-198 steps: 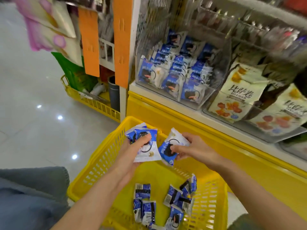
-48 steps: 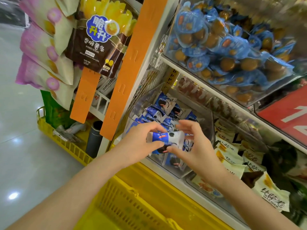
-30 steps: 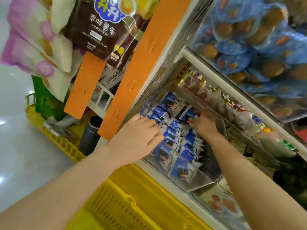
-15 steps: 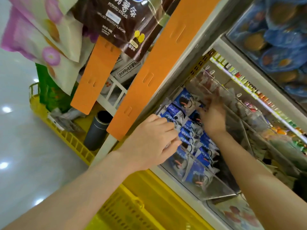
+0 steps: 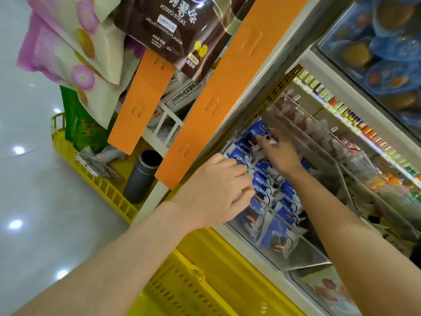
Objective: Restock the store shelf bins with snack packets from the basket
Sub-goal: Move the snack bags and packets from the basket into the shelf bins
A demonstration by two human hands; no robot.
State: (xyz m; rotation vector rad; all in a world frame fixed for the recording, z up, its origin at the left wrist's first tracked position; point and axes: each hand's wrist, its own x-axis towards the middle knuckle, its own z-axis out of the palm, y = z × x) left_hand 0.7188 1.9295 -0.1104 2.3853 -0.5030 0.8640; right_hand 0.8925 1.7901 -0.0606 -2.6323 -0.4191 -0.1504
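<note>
We reach both arms into the bin (image 5: 303, 258). Our left hand (image 5: 216, 190) curls knuckles-up over the blue packets (image 5: 276, 238), and we cannot tell whether it grips any. Beyond it, our right hand (image 5: 281, 152) stretches deeper, its fingers on packets, hold unclear.

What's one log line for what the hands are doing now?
left hand: on front blue snack packets, grip unclear | right hand: touching rear packets | clear bin: stocked | yellow basket: below

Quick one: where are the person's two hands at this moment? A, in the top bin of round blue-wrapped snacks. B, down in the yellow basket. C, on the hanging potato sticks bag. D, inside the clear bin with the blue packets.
D: the left hand and the right hand both reach in among the blue packets in the clear bin.
</note>
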